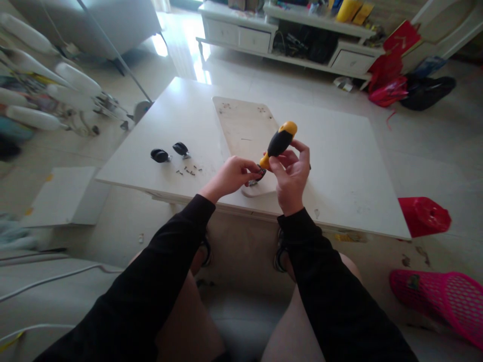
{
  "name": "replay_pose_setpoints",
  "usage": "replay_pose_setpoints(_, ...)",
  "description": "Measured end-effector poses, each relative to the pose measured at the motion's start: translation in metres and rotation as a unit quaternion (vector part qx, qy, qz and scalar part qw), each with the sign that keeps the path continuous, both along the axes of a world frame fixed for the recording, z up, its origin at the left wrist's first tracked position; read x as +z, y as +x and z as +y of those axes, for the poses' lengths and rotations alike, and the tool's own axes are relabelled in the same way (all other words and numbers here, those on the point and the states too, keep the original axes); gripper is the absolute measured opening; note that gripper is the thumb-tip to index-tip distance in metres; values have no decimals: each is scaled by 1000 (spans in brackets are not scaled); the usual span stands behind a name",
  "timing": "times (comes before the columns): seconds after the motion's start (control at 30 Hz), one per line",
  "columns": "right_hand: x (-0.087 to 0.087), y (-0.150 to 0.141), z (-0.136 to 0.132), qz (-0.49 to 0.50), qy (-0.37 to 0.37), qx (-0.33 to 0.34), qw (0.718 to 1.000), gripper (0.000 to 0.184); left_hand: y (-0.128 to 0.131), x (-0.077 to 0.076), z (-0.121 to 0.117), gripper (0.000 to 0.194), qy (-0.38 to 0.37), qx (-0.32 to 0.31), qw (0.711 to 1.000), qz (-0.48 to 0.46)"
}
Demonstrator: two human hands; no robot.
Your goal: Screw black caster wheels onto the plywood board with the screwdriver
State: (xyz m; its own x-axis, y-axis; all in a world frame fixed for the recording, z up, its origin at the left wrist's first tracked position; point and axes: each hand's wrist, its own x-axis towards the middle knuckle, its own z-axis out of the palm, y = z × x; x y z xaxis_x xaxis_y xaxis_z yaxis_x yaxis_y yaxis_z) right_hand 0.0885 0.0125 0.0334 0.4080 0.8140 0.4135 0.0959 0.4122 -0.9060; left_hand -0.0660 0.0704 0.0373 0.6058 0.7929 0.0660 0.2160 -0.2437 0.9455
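My right hand (293, 173) is closed on a yellow and black screwdriver (281, 143), its thick handle tilted up and to the right. The screwdriver's lower end points down towards a dark caster wheel (261, 174), which the fingers of my left hand (234, 176) pinch at the near end of an off-white board (245, 120). The tip is hidden, so whether it touches a screw I cannot tell. Two more black casters (160, 155) lie to the left of the board, with several small screws (186, 171) in front of them.
The white table (335, 166) bears everything. A red plastic stool or bin (426, 216) stands by its right corner, with a pink mesh basket (445, 296) on the floor. A white box (68, 196) and a folding rack (71, 95) stand at the left. A white cabinet (237, 35) is beyond.
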Motion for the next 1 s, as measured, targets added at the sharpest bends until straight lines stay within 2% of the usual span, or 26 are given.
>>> replay_pose_setpoints(0.07, 1, -1, 0, -14, 0, -10, 1000, 59, 1, 0, 0, 11, 15, 19, 1000, 3)
replay_pose_setpoints(0.17, 3, -2, 0, -16, 3, -28, 999, 60, 3, -1, -1, 18, 15, 38, 999, -7)
replay_pose_setpoints(0.37, 1, -1, 0, 17, 21, 6, 1000, 54, 1, -1, -1, 9, -29, -22, 999, -12)
replay_pose_setpoints(0.47, 1, -2, 0, -7, 9, -3, 1000, 57, 3, 0, -2, 6, -4, 7, 1000, 4)
replay_pose_setpoints(0.6, 2, -4, 2, -9, 24, -42, 999, 62, 6, 0, -3, 16, 16, 40, 999, 3)
replay_pose_setpoints(0.67, 1, -3, 2, -3, 28, -44, 999, 61, 5, 0, -3, 13, -1, 18, 1000, -2)
replay_pose_setpoints(0.77, -1, -1, 2, -3, 14, -9, 1000, 59, 3, 1, -3, 10, -10, -13, 1000, 1)
replay_pose_setpoints(0.87, -1, 0, 1, -6, 4, 11, 1000, 60, 3, 1, -3, 7, 28, 19, 999, 16)
replay_pose_setpoints(1.0, 1, -2, 2, -4, 19, -25, 1000, 65, 6, 0, -4, 16, 39, 51, 998, 14)
